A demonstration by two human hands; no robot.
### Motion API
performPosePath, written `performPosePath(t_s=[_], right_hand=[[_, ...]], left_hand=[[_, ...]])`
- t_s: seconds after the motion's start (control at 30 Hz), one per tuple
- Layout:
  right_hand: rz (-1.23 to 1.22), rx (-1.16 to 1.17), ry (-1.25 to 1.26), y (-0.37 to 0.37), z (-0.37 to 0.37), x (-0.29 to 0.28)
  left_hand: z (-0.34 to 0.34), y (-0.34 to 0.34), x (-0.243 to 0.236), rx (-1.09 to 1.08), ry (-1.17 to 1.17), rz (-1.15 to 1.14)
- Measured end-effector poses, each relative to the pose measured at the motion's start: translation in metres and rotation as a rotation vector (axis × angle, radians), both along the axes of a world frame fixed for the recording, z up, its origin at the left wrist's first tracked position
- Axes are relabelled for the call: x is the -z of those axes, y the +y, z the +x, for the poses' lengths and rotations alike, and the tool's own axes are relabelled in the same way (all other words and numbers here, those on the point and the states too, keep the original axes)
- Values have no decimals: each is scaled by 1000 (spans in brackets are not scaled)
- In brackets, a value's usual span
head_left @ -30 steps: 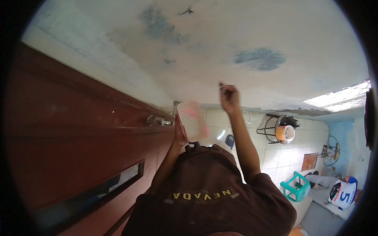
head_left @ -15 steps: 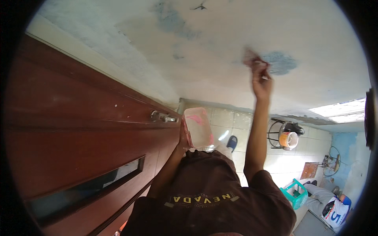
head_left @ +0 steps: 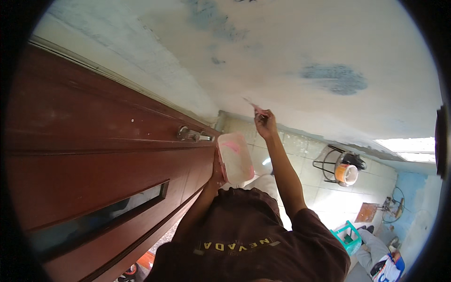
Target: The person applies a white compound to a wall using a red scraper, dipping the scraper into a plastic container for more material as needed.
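The right hand [head_left: 266, 124] clamps its fingers on a thin pinkish tool [head_left: 257, 109], at one o'clock from the tub [head_left: 233, 146]. The left hand [head_left: 216, 176] supports its eight-o'clock side, fingers mostly hidden, grip I cannot tell; bumping the ten-o'clock door handle [head_left: 189, 134] could tip it.

I'm in a home rm, prob. mid-reno: patchy wall [head_left: 282, 51] w/ blue smudges on off-white, brown panelled door [head_left: 94, 122] w/ metal handle [head_left: 189, 134] on my L, pale tiled flr [head_left: 297, 163], bright window [head_left: 408, 144] to my R, green plastic stool [head_left: 353, 247], orange-and-white bucket [head_left: 344, 174].
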State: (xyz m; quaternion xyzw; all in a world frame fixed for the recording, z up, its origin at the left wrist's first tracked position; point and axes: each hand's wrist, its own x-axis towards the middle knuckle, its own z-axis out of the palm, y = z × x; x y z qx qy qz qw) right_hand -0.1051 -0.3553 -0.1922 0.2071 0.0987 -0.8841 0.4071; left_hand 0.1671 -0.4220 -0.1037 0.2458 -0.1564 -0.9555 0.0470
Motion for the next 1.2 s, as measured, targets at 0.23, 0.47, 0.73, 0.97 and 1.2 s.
performPosePath(t_s=[0.23, 0.47, 0.73, 0.97, 1.2], right_hand=[[-173, 96, -52, -86, -13, 12], [-500, 224, 74, 79, -91, -117], [-518, 541, 288, 285, -124, -250], [-301, 44, 188, 123, -41, -101], [85, -142, -35, -72, 16, -29]], left_hand=[[35, -9, 0, -57, -121, -4], [-10, 6, -35, 76, 61, -52], [-76, 46, -28, 145, 41, 70], [-35, 60, -18, -53, 85, 62], [19, 29, -28, -213, -80, -164]])
